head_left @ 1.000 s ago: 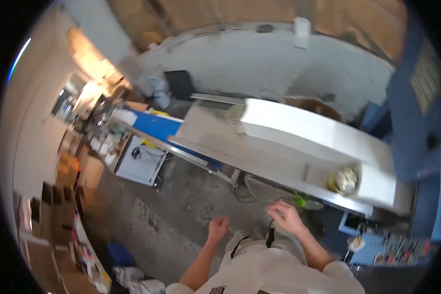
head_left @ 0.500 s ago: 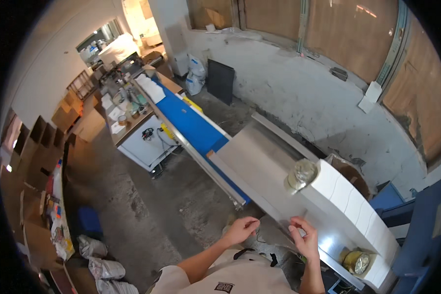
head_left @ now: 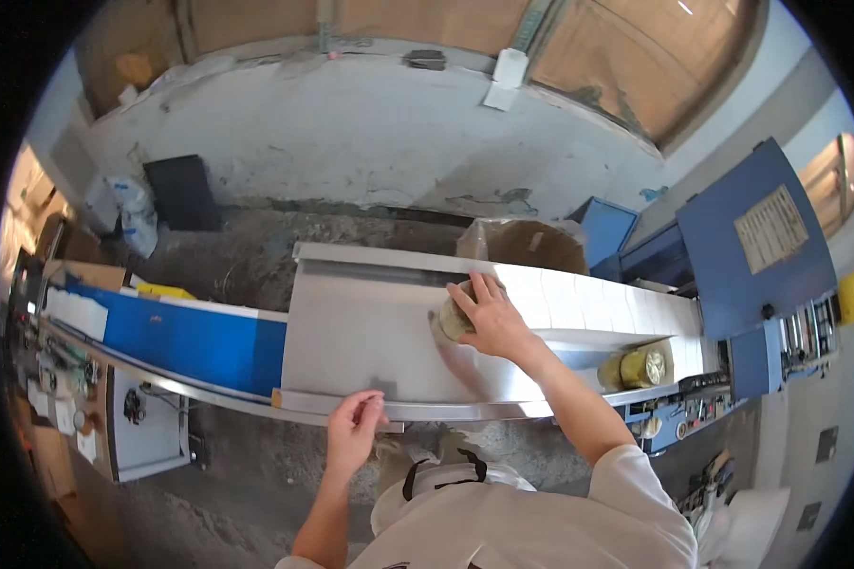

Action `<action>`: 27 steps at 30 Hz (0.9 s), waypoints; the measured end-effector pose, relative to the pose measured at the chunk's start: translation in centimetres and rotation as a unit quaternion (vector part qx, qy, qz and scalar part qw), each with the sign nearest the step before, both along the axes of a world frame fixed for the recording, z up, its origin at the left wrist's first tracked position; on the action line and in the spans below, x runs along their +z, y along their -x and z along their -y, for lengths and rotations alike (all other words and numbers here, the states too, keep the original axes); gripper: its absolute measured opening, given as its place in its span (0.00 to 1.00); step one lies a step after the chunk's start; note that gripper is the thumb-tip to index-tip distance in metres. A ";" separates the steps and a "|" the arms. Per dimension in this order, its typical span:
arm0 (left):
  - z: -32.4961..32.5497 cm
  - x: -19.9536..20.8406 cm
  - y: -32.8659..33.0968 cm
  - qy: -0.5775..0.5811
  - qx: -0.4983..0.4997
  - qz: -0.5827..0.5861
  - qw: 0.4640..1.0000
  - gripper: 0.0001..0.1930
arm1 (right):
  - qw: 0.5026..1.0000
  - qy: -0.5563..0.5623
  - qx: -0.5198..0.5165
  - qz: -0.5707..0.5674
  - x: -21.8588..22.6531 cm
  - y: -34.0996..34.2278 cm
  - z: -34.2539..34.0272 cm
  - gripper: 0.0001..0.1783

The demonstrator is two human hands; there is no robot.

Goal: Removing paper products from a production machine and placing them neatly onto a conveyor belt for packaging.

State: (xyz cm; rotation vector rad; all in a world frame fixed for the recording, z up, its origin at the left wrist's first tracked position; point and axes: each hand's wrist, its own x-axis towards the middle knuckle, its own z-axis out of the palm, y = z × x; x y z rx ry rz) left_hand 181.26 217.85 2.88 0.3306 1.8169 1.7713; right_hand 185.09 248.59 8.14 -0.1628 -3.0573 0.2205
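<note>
My right hand (head_left: 489, 318) reaches over the metal trough and grips a squat, yellowish round block (head_left: 454, 321) that looks wrapped in clear tape. Its fingers lie over the block's top and far side. That block sits at the left end of a long row of white, flat, stacked pieces (head_left: 579, 296). By the trough's near rim, my left hand (head_left: 354, 431) is loosely closed, its fingers curled in, with nothing seen in them. A second tape-wrapped cylinder (head_left: 633, 368) lies in the trough, near the right end of the white row.
The shiny metal trough (head_left: 361, 327) meets a blue conveyor belt (head_left: 194, 341) on the left, with white pieces (head_left: 76, 313) at its far end. Behind the trough stands a plastic-lined carton (head_left: 522, 245). A blue machine cabinet (head_left: 754, 242) is at the right; tools lie below it.
My view has swung right toward the trough. My right hand, previously free above the near rim, has moved onto the round block. My left hand has come up to the rim, still curled.
</note>
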 end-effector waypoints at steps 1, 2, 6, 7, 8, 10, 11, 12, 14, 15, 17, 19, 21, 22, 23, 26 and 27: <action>-0.3 0.6 0.7 0.010 0.003 0.010 1.000 0.09 | 1.000 0.002 -0.017 0.014 -0.1 0.2 -0.4 0.47; -0.3 0.4 1.6 -0.011 0.004 0.032 0.999 0.10 | 0.999 0.007 -0.033 0.027 -0.4 0.4 -0.3 0.48; -4.6 1.1 6.0 0.015 0.016 0.011 1.000 0.13 | 0.997 -0.031 -0.027 0.069 0.3 0.1 3.0 0.47; -6.9 1.1 7.1 0.004 -0.009 -0.014 1.000 0.15 | 0.998 -0.004 -0.014 0.066 -0.2 -0.6 3.7 0.47; -8.9 0.8 7.9 -0.005 -0.028 -0.038 0.999 0.17 | 0.998 0.024 0.006 0.063 -0.7 -1.4 4.6 0.47; -13.1 -1.4 8.8 0.044 -0.138 -0.030 0.989 0.22 | 0.993 0.105 0.044 0.035 -1.2 -3.3 6.3 0.48; -15.6 -0.9 8.3 0.074 -0.179 -0.074 0.978 0.25 | 0.990 0.113 0.076 -0.023 -2.1 -4.2 6.6 0.48; -18.4 -0.5 7.3 0.104 -0.221 -0.115 0.963 0.28 | 0.990 0.119 0.074 -0.030 -2.3 -4.8 6.1 0.48; -23.9 1.5 4.7 0.193 -0.244 -0.108 0.944 0.34 | 0.975 0.187 0.122 -0.019 -2.7 -6.5 4.4 0.49; -25.7 1.9 4.1 0.203 -0.244 -0.113 0.941 0.34 | 0.979 0.173 0.106 -0.033 -2.3 -7.1 3.5 0.48; -28.6 2.1 3.1 0.147 -0.265 -0.175 0.937 0.43 | 0.975 0.192 0.107 -0.025 -1.0 -9.2 0.2 0.45; -31.1 3.4 1.9 0.200 -0.261 -0.181 0.927 0.47 | 0.984 0.151 0.088 0.013 -0.7 -12.6 -2.9 0.45; -32.4 3.3 0.6 0.250 -0.255 -0.184 0.916 0.50 | 0.988 0.135 0.054 0.050 0.0 -16.6 -6.0 0.46; -32.7 2.7 0.2 0.254 -0.224 -0.218 0.915 0.52 | 0.987 0.146 0.030 0.060 0.2 -18.4 -7.4 0.47; -33.0 2.3 -0.3 0.257 -0.194 -0.251 0.913 0.54 | 0.986 0.150 0.032 0.058 0.5 -20.1 -8.6 0.47; -33.5 3.1 -1.2 0.288 -0.183 -0.259 0.904 0.52 | 0.986 0.159 -0.028 0.031 0.9 -23.7 -10.9 0.46; -33.7 2.8 -1.2 0.292 -0.182 -0.261 0.902 0.52 | 0.986 0.158 -0.039 0.023 0.9 -24.5 -11.4 0.47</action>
